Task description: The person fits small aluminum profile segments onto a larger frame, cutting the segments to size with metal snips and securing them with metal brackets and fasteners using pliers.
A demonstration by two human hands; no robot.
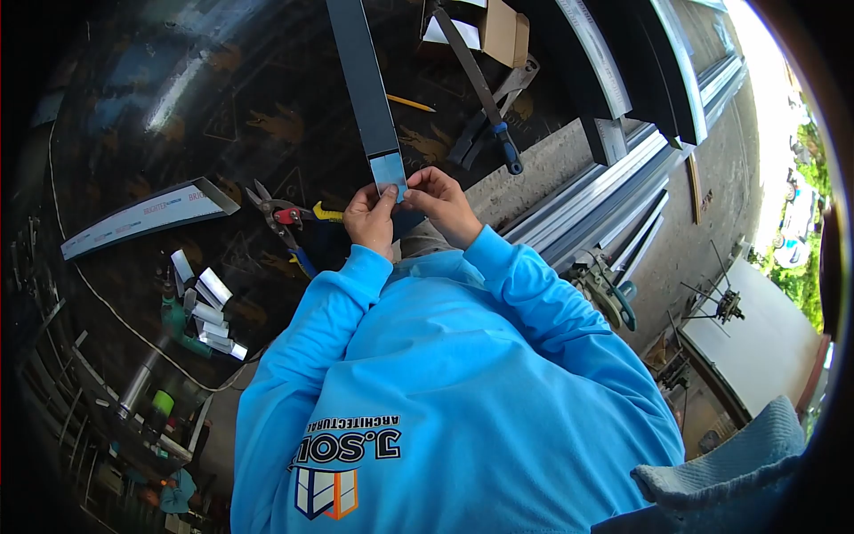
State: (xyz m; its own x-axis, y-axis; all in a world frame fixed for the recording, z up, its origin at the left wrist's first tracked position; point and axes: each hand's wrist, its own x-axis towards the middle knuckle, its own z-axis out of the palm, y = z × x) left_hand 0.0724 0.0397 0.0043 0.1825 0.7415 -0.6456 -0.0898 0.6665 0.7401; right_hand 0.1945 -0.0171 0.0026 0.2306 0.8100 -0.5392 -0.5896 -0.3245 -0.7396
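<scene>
A long dark metal profile (360, 80) runs from the top edge down to my hands, with a small light blue-grey piece (387, 171) at its near end. My left hand (371, 216) pinches that piece, thumb on its face. On its other side my right hand (442, 205) has thumb and fingertips pressed together at the piece's lower corner; whatever lies between them is too small to make out. Tin snips (286, 216) with red, yellow and blue parts lie beside my left hand. A yellow pencil (411, 103) rests right of the profile.
Up right lie a blue-handled file (485, 98), a metal clamp-like tool (498, 116) and an open cardboard box (504, 34). A film-covered profile (147, 216), small metal pieces (210, 311) and a green power tool (175, 322) are at left. Long metal profiles (596, 200) stretch along the right.
</scene>
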